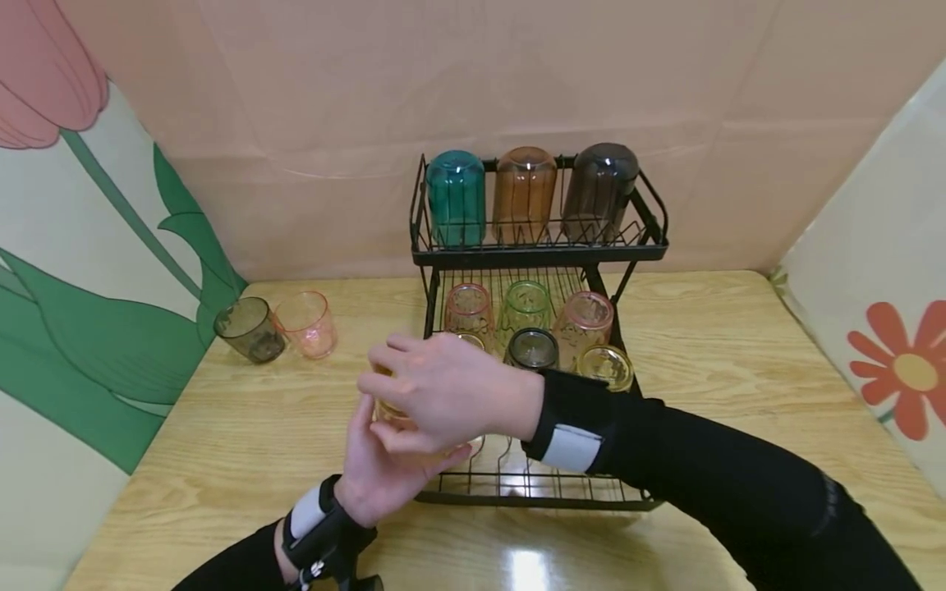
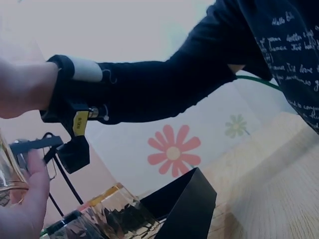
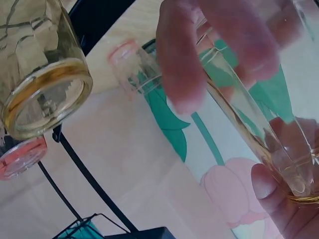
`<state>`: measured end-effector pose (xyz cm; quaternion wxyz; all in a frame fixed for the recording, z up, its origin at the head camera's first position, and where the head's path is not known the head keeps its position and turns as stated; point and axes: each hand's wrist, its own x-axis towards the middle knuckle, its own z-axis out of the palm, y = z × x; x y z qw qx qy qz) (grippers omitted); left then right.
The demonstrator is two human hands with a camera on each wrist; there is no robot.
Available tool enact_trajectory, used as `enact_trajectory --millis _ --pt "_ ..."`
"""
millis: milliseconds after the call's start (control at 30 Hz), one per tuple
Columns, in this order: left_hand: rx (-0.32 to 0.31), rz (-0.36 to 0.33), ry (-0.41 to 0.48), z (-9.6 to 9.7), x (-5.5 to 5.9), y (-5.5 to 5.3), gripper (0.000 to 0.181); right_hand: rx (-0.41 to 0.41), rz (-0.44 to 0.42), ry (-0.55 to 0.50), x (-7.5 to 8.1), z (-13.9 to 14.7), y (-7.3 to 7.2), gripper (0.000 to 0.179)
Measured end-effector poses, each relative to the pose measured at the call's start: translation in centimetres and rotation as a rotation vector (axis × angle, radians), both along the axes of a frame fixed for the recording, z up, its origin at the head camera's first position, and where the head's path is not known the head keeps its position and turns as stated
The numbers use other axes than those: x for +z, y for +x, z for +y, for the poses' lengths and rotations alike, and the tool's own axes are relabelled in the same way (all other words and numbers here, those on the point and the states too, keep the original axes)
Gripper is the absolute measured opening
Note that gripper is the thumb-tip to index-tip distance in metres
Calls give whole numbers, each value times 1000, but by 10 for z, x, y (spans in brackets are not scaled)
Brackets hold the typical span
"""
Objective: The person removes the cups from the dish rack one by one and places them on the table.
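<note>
In front of the rack's left side, a pale yellow glass [image 1: 392, 408] is held between both hands. My right hand [image 1: 454, 390] grips it from above, its fingers [image 3: 182, 59] bent over the glass wall. My left hand [image 1: 388, 468] holds the same glass from below and the left, with fingers and thumb around it. Much of the glass is hidden behind the hands in the head view. In the left wrist view only a strip of the glass [image 2: 7, 172] shows, beside the left hand [image 2: 30, 204].
A black two-tier rack [image 1: 543, 254] stands against the wall. Teal [image 1: 456, 197], amber [image 1: 525, 193] and grey glasses [image 1: 600, 193] stand upside down on top; several coloured glasses fill the lower tier. A grey glass [image 1: 251, 330] and a pink glass [image 1: 306, 326] lie tilted at the table's left.
</note>
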<state>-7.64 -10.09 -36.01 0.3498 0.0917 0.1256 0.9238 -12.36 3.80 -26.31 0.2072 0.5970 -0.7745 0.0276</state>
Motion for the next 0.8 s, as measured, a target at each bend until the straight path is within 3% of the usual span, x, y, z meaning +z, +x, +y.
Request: enact_trajectory --millis 267,433,600,733,800 --pt "83 -89 -70 -3 -2 0 61 -26 -41 62 -1 -4 -2 30" --pt "171 -126 -184 -8 2 -2 54 -26 -107 34 0 4 -5 61" --pt "232 -42 -328 -23 8 -12 54 -34 -135 -60 -2 25 -12 82" --pt "302 52 -479 -42 13 -28 64 -78 -112 -93 -5 49 -16 84" --pt "355 64 -558 -52 14 -38 66 -100 -99 -86 -8 62 -17 81"
